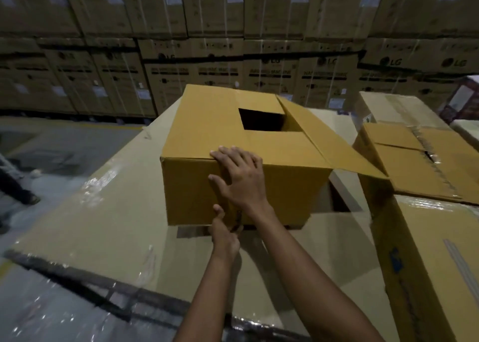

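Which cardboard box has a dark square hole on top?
The yellow-brown cardboard box under the right hand; the taped brown box beside it and the stacked cartons behind show no square hole.

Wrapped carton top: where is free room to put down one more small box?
Free: the wrapped carton top left of the yellow box, up to its taped near edge. Crowded: the right side, where the box's open flap reaches toward the taped carton.
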{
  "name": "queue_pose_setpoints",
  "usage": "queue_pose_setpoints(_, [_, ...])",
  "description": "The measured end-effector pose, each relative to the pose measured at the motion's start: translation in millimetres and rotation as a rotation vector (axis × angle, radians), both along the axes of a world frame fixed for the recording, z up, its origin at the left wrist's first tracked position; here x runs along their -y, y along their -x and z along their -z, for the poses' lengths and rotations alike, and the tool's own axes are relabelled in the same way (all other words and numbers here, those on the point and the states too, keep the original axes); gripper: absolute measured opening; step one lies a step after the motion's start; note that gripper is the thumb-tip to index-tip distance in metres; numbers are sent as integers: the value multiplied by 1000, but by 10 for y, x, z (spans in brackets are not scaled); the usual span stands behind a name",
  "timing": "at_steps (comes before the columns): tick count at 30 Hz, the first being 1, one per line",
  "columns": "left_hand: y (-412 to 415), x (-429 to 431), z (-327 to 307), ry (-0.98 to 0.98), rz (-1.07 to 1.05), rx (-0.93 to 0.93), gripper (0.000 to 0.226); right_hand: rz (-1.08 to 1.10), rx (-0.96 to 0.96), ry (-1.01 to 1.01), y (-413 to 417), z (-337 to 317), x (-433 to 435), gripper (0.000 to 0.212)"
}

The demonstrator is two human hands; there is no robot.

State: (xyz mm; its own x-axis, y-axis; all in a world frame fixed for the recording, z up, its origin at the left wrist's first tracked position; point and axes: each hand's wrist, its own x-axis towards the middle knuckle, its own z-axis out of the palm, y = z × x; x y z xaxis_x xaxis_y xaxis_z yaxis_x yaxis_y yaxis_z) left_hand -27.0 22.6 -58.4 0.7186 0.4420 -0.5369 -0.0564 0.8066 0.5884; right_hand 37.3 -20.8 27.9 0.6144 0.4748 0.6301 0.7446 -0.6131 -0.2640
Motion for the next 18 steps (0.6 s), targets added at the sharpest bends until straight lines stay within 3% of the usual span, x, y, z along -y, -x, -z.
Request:
queue_pose_setpoints(7, [201,-289,-229,151,-84,-1,31,41,4,54,161,673,-126,47])
queue_pose_setpoints(9, [208,-324,-400,61,-98,-76,30,32,3,10,150,694,-108,45])
queue_pose_setpoints(10, [205,-341,-442,-110,-147,-195,35,6,-11,-13,145,672,-93,44])
queue_pose_setpoints(12, [244,-369,-527,-703,-343,-420,47,-66,-96,-102,142,581,-42,43])
queue_pose_setpoints(14, [263,-414,-577,-1331,-509,-307,39,-61,-145,-264,125,505,27,38])
queue_pose_setpoints(15, [243,-439,-593,-1552,-506,-260,32,-13,-141,-348,115,471,77,33])
queue_pose_setpoints(18, [103,-516,-608,-1787,-287,-345,45,174,-182,-576,96,385,289,25])
